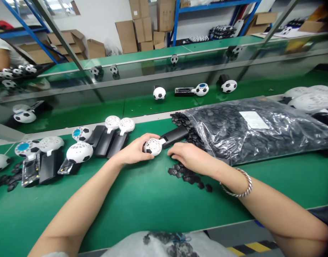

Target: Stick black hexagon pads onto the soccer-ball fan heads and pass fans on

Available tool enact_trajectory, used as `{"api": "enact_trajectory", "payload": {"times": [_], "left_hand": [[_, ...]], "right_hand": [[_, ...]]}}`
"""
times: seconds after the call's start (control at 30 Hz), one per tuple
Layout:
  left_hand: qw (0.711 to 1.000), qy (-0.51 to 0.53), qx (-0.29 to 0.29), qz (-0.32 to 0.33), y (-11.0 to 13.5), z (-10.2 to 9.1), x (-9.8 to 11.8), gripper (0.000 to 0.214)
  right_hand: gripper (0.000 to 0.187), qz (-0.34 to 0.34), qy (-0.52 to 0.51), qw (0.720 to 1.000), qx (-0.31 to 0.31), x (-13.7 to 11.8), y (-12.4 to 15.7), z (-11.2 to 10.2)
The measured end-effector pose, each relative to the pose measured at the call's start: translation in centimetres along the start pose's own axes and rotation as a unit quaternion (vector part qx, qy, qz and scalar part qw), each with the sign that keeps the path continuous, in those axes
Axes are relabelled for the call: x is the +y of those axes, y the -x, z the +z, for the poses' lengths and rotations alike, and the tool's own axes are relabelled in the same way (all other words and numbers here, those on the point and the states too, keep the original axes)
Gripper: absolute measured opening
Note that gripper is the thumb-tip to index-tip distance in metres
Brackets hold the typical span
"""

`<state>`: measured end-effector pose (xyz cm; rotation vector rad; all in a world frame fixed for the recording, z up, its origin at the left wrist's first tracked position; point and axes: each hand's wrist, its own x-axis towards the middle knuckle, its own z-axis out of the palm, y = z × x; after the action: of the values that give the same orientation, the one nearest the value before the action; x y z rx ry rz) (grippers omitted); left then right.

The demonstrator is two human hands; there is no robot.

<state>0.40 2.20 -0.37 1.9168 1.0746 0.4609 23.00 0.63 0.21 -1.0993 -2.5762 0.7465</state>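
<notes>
My left hand [138,149] is wrapped around a white soccer-ball-shaped head [152,146] with an openwork face. A black rectangular handle [175,136] is joined to it and points up to the right. My right hand [189,156] hovers low just right of the ball, fingers curled, over loose black patches [189,175] scattered on the green table. Whether a patch sits between its fingertips is hidden. More black pieces spill from the mouth of a clear plastic bag [260,132] with a white label.
Several ball-headed units, including a white ball piece [79,152], stand along the table's left side. Beyond the table edge, a green conveyor [137,103] carries finished-looking balls [159,93]. Cardboard boxes [142,28] are stacked at the back wall. A co-worker's arm [1,59] shows far left.
</notes>
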Motion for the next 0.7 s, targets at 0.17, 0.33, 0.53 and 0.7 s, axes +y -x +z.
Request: {"api": "enact_trajectory", "payload": {"times": [0.17, 0.33, 0.53, 0.7], "left_hand": [[1.0, 0.002, -0.002, -0.005, 0.0, 0.1, 0.0, 0.06], [1.0, -0.013, 0.004, 0.001, -0.1, 0.4, 0.1, 0.058], [0.999, -0.03, 0.03, -0.008, -0.1, 0.8, 0.7, 0.055], [0.998, -0.036, 0.058, -0.007, -0.2, 1.3, 0.9, 0.053]], "right_hand": [[0.017, 0.012, -0.09, 0.992, 0.092, 0.7, -0.8, 0.1], [0.017, -0.049, -0.071, 0.987, 0.139, 1.0, -1.1, 0.9], [0.01, -0.035, -0.096, 0.976, 0.193, 0.7, -1.1, 1.1], [0.005, 0.034, -0.191, 0.971, 0.142, 0.3, -1.6, 2.0]]}}
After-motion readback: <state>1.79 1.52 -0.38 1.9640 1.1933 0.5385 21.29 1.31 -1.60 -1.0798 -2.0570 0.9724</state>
